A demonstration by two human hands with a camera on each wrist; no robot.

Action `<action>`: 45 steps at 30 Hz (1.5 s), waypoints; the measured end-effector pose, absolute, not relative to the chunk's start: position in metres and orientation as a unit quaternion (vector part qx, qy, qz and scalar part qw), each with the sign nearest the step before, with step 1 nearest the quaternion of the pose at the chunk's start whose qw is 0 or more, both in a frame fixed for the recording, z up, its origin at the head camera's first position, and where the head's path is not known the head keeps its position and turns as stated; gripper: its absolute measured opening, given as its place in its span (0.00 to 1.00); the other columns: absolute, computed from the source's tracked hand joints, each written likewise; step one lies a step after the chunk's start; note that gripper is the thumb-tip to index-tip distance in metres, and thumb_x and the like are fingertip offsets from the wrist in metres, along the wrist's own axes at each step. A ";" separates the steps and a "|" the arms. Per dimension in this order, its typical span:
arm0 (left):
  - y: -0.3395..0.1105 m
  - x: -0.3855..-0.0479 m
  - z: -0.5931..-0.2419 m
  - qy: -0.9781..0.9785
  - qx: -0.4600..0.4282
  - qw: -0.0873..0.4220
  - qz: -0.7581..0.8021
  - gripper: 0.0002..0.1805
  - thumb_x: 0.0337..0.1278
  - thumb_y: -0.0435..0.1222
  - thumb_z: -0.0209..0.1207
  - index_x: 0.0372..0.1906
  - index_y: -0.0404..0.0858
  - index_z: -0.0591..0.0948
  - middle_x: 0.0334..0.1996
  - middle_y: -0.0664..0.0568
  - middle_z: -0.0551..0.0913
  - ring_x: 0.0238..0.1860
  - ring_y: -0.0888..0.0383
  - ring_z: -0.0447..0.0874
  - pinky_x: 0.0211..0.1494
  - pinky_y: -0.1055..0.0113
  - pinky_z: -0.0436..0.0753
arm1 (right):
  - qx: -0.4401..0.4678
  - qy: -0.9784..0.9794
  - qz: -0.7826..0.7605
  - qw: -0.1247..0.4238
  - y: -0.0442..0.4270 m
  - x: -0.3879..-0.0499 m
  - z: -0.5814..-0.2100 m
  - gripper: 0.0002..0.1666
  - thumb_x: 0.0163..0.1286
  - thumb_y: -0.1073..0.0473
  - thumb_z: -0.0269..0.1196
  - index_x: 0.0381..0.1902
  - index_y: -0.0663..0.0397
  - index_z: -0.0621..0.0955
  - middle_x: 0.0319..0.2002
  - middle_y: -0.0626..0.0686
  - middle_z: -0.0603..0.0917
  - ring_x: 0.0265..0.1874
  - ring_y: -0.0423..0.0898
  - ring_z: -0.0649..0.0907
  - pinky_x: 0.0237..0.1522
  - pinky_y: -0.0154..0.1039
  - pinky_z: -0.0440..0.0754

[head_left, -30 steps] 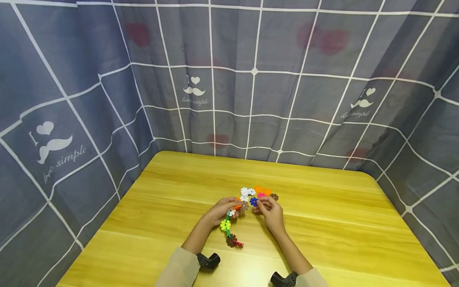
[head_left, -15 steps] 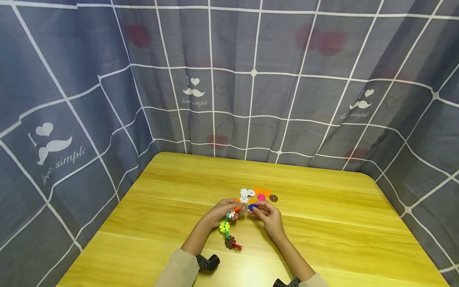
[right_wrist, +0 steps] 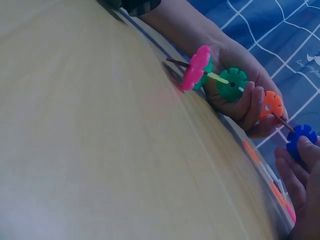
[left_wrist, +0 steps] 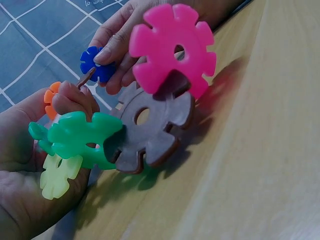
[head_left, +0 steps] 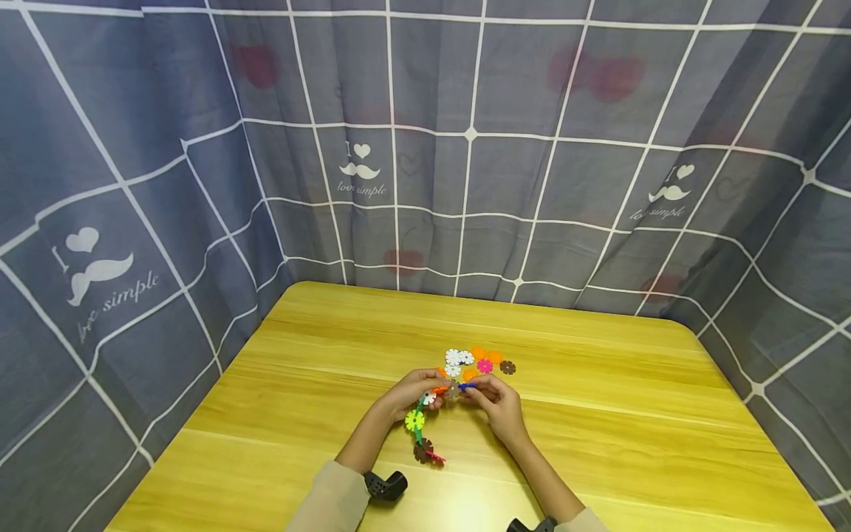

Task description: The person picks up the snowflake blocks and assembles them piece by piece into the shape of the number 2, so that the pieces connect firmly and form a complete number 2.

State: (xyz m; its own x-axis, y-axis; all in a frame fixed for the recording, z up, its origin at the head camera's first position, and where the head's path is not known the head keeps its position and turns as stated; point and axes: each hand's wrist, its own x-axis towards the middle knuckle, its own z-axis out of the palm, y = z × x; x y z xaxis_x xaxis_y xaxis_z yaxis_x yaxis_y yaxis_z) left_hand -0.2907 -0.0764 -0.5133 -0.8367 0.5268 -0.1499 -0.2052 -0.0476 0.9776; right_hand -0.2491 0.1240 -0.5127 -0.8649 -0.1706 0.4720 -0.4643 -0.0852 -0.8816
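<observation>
Blue disc: pinched between thumb and fingers of the right hand, crosswise to the brown disc ending the chain. Crossed angle would suit slot meeting slot; seating cannot be told. Left of the blue disc, the left hand's fingers curl round the chain near the orange disc, probably steadying it close to the join. Loose discs lie beyond the blue disc on the table, apparently within reach.
</observation>
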 end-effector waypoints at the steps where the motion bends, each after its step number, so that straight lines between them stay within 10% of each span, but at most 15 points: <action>1: -0.076 -0.291 -0.513 0.641 0.125 0.257 0.713 0.10 0.63 0.39 0.54 0.29 0.37 0.74 0.24 0.51 0.74 0.18 0.62 0.71 0.23 0.73 0.73 | 0.238 -0.667 0.697 0.107 0.124 -0.249 -0.512 0.07 0.60 0.76 0.58 0.37 0.77 0.76 0.33 0.70 0.80 0.32 0.63 0.82 0.35 0.53 0.79; 45: -0.068 -0.285 -0.512 0.640 0.099 0.218 0.730 0.09 0.61 0.36 0.56 0.26 0.37 0.75 0.22 0.51 0.76 0.21 0.62 0.72 0.26 0.74 0.73 | 0.265 -0.762 0.526 0.269 0.109 -0.233 -0.505 0.06 0.53 0.79 0.63 0.28 0.72 0.76 0.26 0.65 0.83 0.26 0.59 0.84 0.28 0.39 0.82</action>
